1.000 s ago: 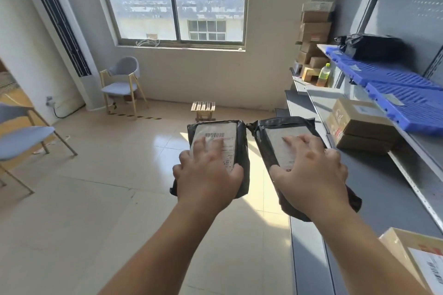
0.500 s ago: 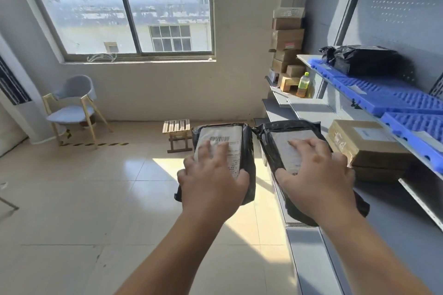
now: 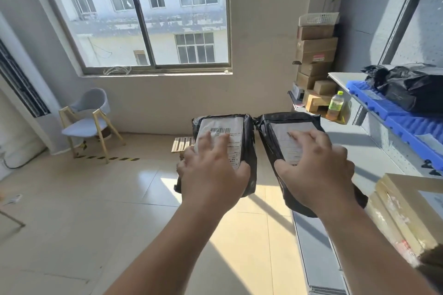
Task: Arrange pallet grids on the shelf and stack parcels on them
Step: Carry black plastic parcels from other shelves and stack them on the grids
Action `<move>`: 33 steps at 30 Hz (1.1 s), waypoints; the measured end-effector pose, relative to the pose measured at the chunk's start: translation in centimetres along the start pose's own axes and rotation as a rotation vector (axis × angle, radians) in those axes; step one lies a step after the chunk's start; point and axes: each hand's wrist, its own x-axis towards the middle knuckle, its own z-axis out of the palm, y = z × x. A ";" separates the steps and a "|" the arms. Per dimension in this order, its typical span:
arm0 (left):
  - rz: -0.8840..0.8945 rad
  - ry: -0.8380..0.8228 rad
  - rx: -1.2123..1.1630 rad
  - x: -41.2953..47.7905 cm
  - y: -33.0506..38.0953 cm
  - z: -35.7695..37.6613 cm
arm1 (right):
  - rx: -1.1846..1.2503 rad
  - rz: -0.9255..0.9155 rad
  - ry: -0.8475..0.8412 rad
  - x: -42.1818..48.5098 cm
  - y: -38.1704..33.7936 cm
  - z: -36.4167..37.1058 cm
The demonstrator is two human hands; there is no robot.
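Observation:
I carry two black bagged parcels with white labels, side by side at chest height. My left hand grips the left parcel from above. The right parcel is held the same way by my right hand, over the front edge of the lower grey shelf. Blue pallet grids lie in a row on the upper shelf at the right. A black bagged parcel rests on the far grid.
Brown cardboard boxes lie on the lower shelf near my right arm. More boxes are stacked at the shelf's far end beside a drink bottle. A small wooden stool and a grey chair stand on the tiled floor.
My view has swung right and upward towards the shelving. Both parcels stay in my hands and have risen slightly, with the right one now above the lower shelf's edge.

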 end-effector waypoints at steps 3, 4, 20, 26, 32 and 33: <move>-0.007 -0.010 0.004 4.4 1.4 1.5 | -0.004 -0.011 -0.003 4.7 0.5 1.1; -0.002 -0.013 0.001 5.7 1.8 2.0 | -0.003 -0.013 0.000 6.1 0.8 1.5; 0.372 -0.121 -0.154 33.7 13.0 12.2 | -0.182 0.280 0.233 30.5 5.3 5.1; 0.544 -0.177 -0.257 40.5 19.7 16.5 | -0.271 0.464 0.310 35.1 8.5 4.3; 0.709 -0.188 -0.345 44.2 28.6 19.3 | -0.369 0.578 0.451 39.0 13.2 1.2; 0.727 -0.184 -0.358 44.6 30.2 19.6 | -0.378 0.593 0.460 39.5 14.1 0.5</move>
